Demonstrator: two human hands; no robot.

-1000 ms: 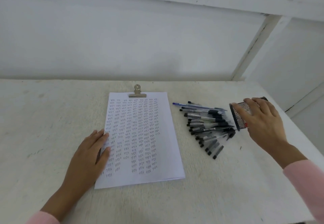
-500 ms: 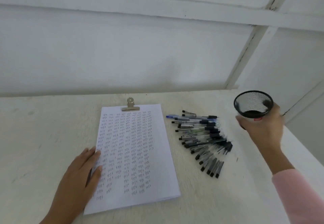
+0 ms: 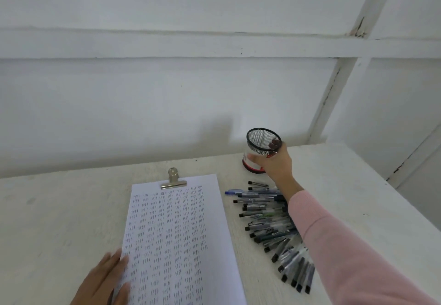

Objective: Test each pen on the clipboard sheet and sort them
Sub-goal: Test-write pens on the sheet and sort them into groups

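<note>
A white sheet [image 3: 176,238] covered in rows of short pen marks lies on the table under a silver clip [image 3: 173,180]. My left hand [image 3: 105,281] rests flat on the sheet's lower left edge. To the right of the sheet lies a spread pile of several pens [image 3: 269,228], mostly black-capped, one blue at the top. My right hand [image 3: 276,164] grips a black mesh pen cup [image 3: 262,141], upright, at the table's far side beyond the pens. A white container with a red base [image 3: 250,166] stands right under the cup, partly hidden by my hand.
The white table [image 3: 55,221] runs back to a white panelled wall. Its right edge [image 3: 405,207] drops off near the corner. My pink sleeve [image 3: 334,245] crosses over the right side of the pen pile.
My right hand turned the mesh cup upright, then carried it left and away to the far side of the table. The camera has tilted up. My left hand stayed on the sheet.
</note>
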